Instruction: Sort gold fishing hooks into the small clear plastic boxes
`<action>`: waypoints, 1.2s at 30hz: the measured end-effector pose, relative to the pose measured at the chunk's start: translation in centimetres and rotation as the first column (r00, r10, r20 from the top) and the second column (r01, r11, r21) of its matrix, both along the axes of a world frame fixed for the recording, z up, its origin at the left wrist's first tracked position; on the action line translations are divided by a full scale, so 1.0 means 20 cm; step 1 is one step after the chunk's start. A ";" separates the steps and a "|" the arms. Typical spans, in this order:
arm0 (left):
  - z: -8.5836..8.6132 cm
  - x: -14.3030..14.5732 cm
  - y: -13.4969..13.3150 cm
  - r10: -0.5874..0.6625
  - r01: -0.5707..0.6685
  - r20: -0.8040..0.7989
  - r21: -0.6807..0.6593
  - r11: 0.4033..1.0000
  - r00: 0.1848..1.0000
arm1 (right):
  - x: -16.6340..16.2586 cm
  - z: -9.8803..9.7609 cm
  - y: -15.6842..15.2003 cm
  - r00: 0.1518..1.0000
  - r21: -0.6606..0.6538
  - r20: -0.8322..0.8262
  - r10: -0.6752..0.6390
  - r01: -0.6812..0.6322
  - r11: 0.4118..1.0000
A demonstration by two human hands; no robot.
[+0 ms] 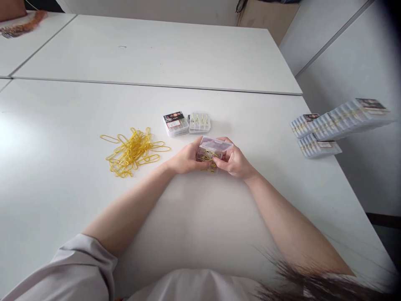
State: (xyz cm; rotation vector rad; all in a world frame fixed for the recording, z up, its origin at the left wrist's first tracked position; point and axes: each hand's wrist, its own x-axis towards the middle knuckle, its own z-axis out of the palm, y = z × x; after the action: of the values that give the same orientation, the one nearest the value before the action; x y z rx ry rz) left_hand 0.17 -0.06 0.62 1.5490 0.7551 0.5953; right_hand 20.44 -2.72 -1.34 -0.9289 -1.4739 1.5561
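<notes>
My left hand (187, 159) and my right hand (234, 161) are both closed around a small clear plastic box (213, 147) with its lid raised, held just above the white table (78, 188). Yellow paper clips (208, 158) show inside the box between my fingertips. A loose heap of large yellow paper clips (133, 151) lies on the table to the left of my left hand. Just beyond my hands sit a closed small box with a dark label (175, 123) and a clear box (199, 122) beside it.
Rows of stacked small clear boxes (336, 123) lie at the table's right edge, some overhanging it. A second white table (156, 54) adjoins at the back. A grey wall panel (360, 62) stands to the right. An orange fringed object (21, 25) lies far left.
</notes>
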 end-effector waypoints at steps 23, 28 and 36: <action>0.02 -0.01 -0.01 -0.071 0.070 -0.051 -0.011 0.997 0.996 | 0.00 0.01 0.00 0.994 0.086 0.064 -0.087 0.081 0.993; 0.01 -0.01 0.00 -0.095 0.093 -0.015 -0.066 0.993 0.995 | 0.01 0.01 0.00 0.993 0.075 0.086 -0.080 0.073 0.994; 0.02 -0.01 0.00 -0.088 0.088 0.005 -0.073 0.993 0.996 | 0.00 0.02 0.00 0.983 0.063 0.147 -0.110 0.102 0.993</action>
State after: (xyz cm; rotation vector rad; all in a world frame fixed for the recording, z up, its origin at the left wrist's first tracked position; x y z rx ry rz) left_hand -0.04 -0.10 1.03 1.5063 0.6961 0.4989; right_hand 20.48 -2.79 -0.89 -1.0941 -1.5376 1.3874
